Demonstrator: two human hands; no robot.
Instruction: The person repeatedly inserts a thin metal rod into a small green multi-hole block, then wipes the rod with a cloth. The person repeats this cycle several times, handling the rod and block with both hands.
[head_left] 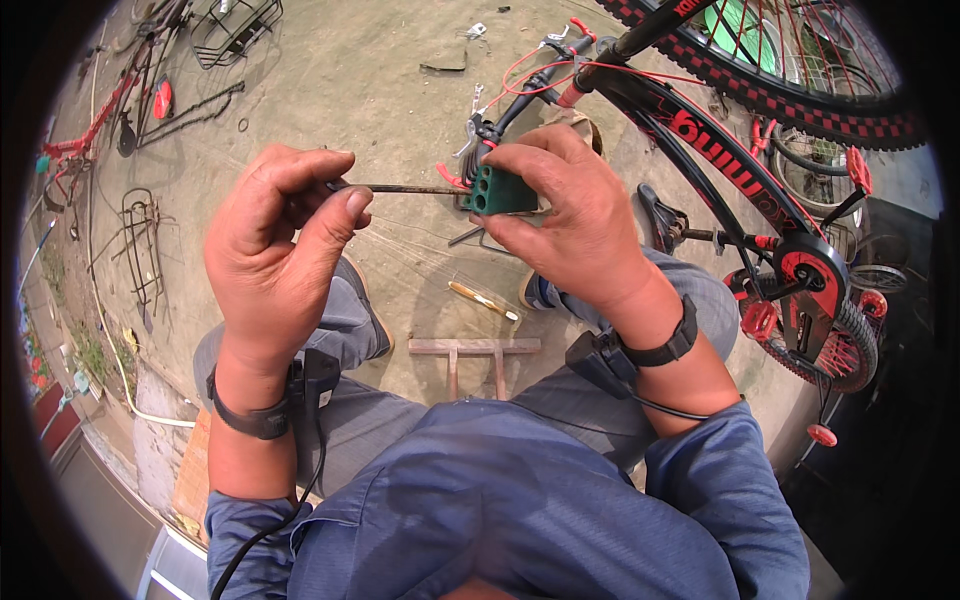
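Observation:
My left hand is closed, with thumb and fingers pinching one end of a thin, dark metal rod that looks like a hex key. Held nearly level, the rod reaches right to the holed face of a green holder block. Whether its tip sits inside a hole or only touches the face, I cannot tell. My right hand grips the block between thumb and fingers, and several round holes face left. Both hands are raised over my knees, above the ground.
A black and red bicycle lies at the right, its handlebar beyond my right hand. Between my feet are a yellowish-handled tool and a wooden frame piece. Metal racks and bicycle parts lie at the left.

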